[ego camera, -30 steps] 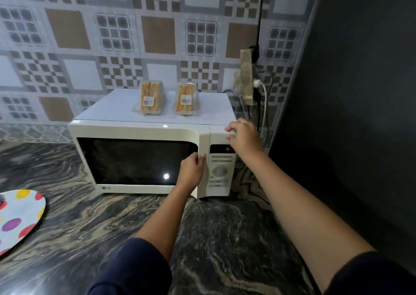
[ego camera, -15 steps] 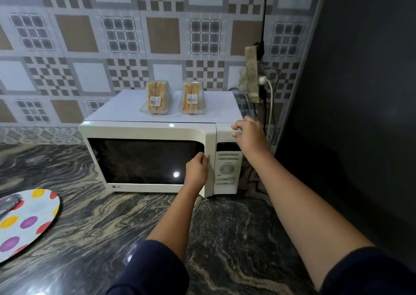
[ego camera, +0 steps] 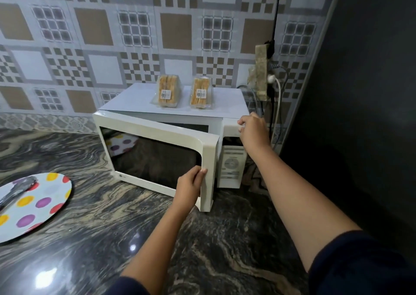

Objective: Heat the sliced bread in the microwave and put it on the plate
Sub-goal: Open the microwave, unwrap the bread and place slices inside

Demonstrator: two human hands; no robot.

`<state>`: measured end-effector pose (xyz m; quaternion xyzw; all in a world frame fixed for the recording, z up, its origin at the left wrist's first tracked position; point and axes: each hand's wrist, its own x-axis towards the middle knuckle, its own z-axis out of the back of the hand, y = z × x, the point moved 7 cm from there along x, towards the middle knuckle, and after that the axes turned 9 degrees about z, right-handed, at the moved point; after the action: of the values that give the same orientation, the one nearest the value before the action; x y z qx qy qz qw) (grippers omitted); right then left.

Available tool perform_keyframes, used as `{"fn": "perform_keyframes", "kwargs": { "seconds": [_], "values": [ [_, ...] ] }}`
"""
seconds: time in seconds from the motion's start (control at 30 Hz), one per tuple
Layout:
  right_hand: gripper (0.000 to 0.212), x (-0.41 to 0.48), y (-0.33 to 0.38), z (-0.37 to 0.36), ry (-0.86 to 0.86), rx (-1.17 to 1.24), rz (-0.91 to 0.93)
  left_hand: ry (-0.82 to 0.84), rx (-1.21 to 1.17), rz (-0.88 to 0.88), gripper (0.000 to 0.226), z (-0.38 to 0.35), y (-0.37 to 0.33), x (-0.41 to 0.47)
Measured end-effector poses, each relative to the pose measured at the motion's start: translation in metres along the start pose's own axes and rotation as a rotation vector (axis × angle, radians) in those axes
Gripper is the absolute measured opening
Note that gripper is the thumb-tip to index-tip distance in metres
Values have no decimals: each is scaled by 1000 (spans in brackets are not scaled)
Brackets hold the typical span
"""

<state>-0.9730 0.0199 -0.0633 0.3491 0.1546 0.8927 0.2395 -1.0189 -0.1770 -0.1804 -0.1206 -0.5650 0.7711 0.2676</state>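
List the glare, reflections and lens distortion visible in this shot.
Head view: bright glare flares on the polished dark marble counter at bottom left; the dark glass door of the white microwave mirrors the white polka-dot plate; the wide-angle lens bows the patterned tile wall; the black panel at right is underexposed, detail lost.

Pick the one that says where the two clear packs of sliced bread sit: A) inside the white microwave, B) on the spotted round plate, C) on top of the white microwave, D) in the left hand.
C: both clear packs of sliced bread stand on top of the white microwave, its door ajar.
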Motion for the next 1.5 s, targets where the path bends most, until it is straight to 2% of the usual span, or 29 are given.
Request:
{"fn": "perform_keyframes", "kwargs": {
  "seconds": [0.1,0.17,0.27,0.33,0.4,0.43,0.53,0.63,0.7,0.87,1.0,1.17,1.37,1.5],
  "values": [
    [34,-15,16,-3,47,96,-137,37,-14,10,27,10,-3,-13],
    [43,-30,32,-7,118,162,-151,37,-10,5,26,16,0,-27],
    [36,-63,62,-11,235,519,-168,-16,10,-2,26,29,8,-50],
    [28,-88,92,-10,350,654,-76,-61,12,-17,25,40,9,-68],
    [21,-110,124,-9,429,690,44,-76,24,-35,16,51,12,-89],
    [18,-120,138,-8,441,696,74,-76,35,-32,14,58,16,-99],
    [14,-149,175,-7,434,703,175,-111,33,-14,25,86,37,-128],
    [24,-180,212,-13,496,659,267,-181,-4,38,21,124,57,-156],
    [32,-200,240,-20,523,644,331,-230,-24,92,27,148,74,-177],
    [37,-231,316,-38,354,554,511,-299,-54,253,42,204,107,-212],
    [39,-248,363,-60,279,574,448,-344,-88,365,52,242,125,-212],
    [41,-255,392,-78,271,586,384,-428,-185,409,40,282,125,-208],
    [41,-251,412,-95,278,514,413,-471,-190,446,40,304,130,-208],
    [41,-247,424,-101,269,461,457,-514,-193,480,48,319,135,-206]
  ]
}}
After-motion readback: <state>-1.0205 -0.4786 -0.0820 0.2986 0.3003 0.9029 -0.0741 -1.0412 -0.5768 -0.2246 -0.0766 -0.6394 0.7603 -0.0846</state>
